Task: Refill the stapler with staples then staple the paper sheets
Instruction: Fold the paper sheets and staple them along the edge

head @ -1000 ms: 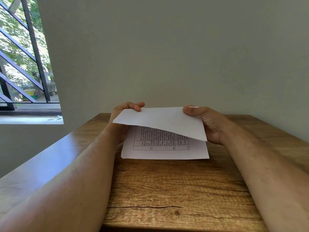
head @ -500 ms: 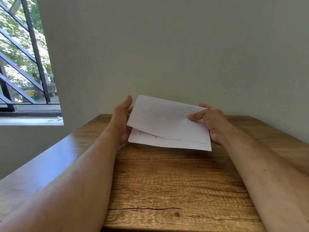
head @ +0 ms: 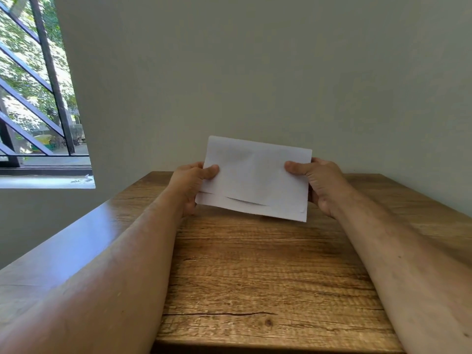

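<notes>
Two bare arms reach out from us over the table [head: 255, 272], a wooden top with strong grain and a dark crack near its front edge. We take the table as our landmark. Behind its far edge stands the wall [head: 255, 72], plain and pale. Off the table's left side, set in that wall, we see the window [head: 33, 98] with dark slanted bars and green leaves beyond.

Above the table's far half we hold the sheets [head: 255, 177], white and tilted up toward us, their lower edge just above the wood; whether that edge touches the table we cannot tell. At least two sheets show, since the front one ends short and bows slightly along the bottom, with another sheet's edge showing below it.

Our left hand [head: 191, 183] grips the sheets' left edge, thumb on the front face and fingers curled behind. Our right hand [head: 319, 185] grips the right edge the same way, thumb pressed on the front, fingers hidden behind the paper.
</notes>
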